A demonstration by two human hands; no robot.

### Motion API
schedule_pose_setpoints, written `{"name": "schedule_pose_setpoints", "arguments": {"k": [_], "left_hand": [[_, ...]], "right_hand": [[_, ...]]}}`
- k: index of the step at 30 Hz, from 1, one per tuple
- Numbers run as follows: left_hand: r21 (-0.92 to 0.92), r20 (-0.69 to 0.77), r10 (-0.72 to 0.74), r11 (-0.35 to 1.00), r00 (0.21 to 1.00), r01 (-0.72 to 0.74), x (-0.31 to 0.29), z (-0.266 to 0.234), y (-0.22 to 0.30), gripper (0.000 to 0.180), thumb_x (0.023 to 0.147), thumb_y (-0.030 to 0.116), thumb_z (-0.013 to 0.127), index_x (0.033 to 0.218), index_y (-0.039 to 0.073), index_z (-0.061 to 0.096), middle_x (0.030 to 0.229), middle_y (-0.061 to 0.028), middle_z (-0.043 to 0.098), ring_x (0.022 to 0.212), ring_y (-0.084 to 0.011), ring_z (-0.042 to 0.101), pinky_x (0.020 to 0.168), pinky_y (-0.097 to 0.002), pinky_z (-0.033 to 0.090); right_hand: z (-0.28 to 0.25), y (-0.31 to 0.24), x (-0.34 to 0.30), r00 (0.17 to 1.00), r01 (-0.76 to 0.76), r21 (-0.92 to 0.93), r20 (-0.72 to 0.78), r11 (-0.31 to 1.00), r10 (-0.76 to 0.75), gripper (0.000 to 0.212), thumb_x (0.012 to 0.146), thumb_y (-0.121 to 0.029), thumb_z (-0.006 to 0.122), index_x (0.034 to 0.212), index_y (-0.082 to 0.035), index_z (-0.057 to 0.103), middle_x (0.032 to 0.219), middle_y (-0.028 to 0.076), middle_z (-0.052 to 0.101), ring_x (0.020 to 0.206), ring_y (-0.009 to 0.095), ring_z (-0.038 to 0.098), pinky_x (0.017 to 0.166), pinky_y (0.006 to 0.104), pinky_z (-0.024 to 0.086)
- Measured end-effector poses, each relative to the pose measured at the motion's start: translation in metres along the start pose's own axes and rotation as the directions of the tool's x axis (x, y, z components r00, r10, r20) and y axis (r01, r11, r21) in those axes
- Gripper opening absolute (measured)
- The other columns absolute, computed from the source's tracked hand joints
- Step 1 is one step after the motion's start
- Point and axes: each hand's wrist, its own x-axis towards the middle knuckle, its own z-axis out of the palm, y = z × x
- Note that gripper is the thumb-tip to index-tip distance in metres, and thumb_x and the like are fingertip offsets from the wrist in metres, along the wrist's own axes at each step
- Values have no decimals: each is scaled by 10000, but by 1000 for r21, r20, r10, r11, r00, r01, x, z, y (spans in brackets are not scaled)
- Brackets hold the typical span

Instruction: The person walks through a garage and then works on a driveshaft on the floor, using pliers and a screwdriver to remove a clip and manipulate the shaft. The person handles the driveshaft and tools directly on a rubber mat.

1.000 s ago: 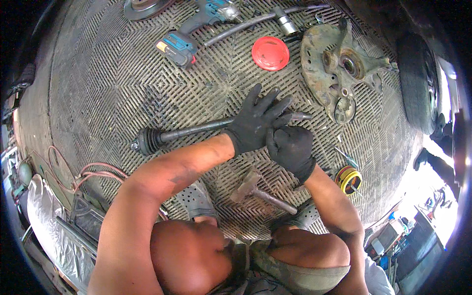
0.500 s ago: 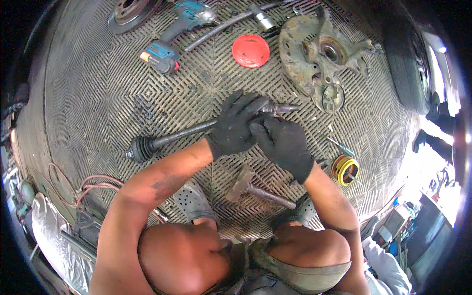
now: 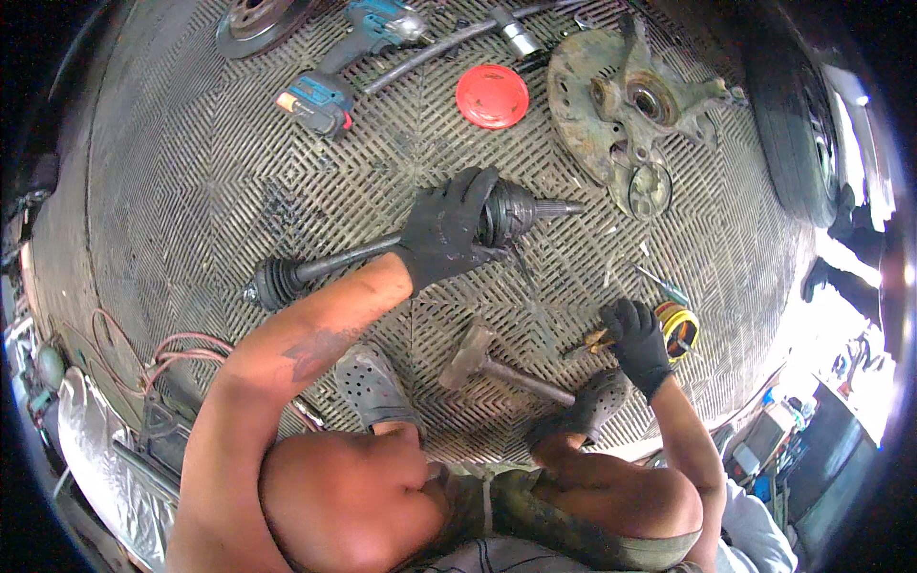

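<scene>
A drive axle (image 3: 349,256) with black ribbed boots lies slantwise on the floor, its splined end pointing right. My left hand (image 3: 449,227), in a black glove, is wrapped round it beside the larger boot (image 3: 506,213). My right hand (image 3: 633,342), gloved too, is low on the right with fingers curled at a small tool with yellowish handles (image 3: 599,340); its kind is partly hidden by the fingers. Just right of that hand stands a yellow ring-shaped container (image 3: 680,331). A hammer (image 3: 506,368) lies between my feet.
At the back are a blue cordless impact wrench (image 3: 334,72), a red round lid (image 3: 492,96), a socket on a bar (image 3: 518,36) and a brake disc (image 3: 256,27). A rusty steering knuckle (image 3: 635,100) sits back right, near a tyre (image 3: 788,134). A screwdriver (image 3: 661,284) lies right.
My right hand has left the axle and moved right and nearer, to the yellowish-handled tool. The left hand still holds the axle, whose larger boot now shows.
</scene>
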Motion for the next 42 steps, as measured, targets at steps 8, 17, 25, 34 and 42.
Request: {"name": "schedule_pose_setpoints", "arguments": {"k": [8, 17, 25, 34, 42], "left_hand": [[-55, 138, -109, 992, 984, 117, -2, -14, -2, 1174, 638, 590, 894, 1512, 22, 352, 1388, -239, 526, 1150, -425, 631, 913, -530, 543], [-103, 84, -108, 988, 991, 117, 1, -10, 2, 1089, 644, 565, 896, 1464, 55, 392, 1261, -224, 562, 1075, -426, 664, 863, -500, 584], [-29, -54, 39, 999, 998, -41, -2, 1, -6, 1101, 632, 578, 892, 1471, 57, 404, 1342, -243, 540, 1133, -430, 636, 928, -512, 544], [-78, -9, 0, 997, 1000, -1, -1, 3, -5, 1073, 633, 516, 907, 1471, 61, 414, 1358, -242, 532, 1135, -422, 632, 949, -505, 531], [-48, -58, 33, 998, 998, -36, -3, 2, -3, 1057, 660, 501, 895, 1486, 62, 405, 1346, -236, 536, 1117, -408, 640, 928, -494, 533]], "right_hand": [[-29, -19, 41, 927, -61, 109, 374, 992, 16, 454, 854, -178, 630, 1288, -51, 599, 1210, 186, 664, 1064, 350, 640, 868, 469, 535], [-31, -9, 93, 951, -163, 864, 266, 477, -158, 295, 879, -29, 701, 1171, -17, 663, 980, 51, 693, 878, 130, 583, 814, 321, 519], [-52, -9, 137, 892, -212, 897, 340, 389, -297, 254, 923, -94, 687, 1164, -14, 665, 955, 56, 677, 898, 129, 579, 856, 331, 513], [-52, 1, 141, 881, -72, 920, 239, 385, -407, 290, 924, -91, 634, 1206, -23, 646, 1028, 94, 695, 970, 180, 610, 920, 365, 503], [-72, -2, 148, 840, -201, 889, 372, 412, -395, 384, 868, -37, 624, 1251, -21, 626, 1067, 97, 683, 1000, 183, 599, 943, 360, 491]]}}
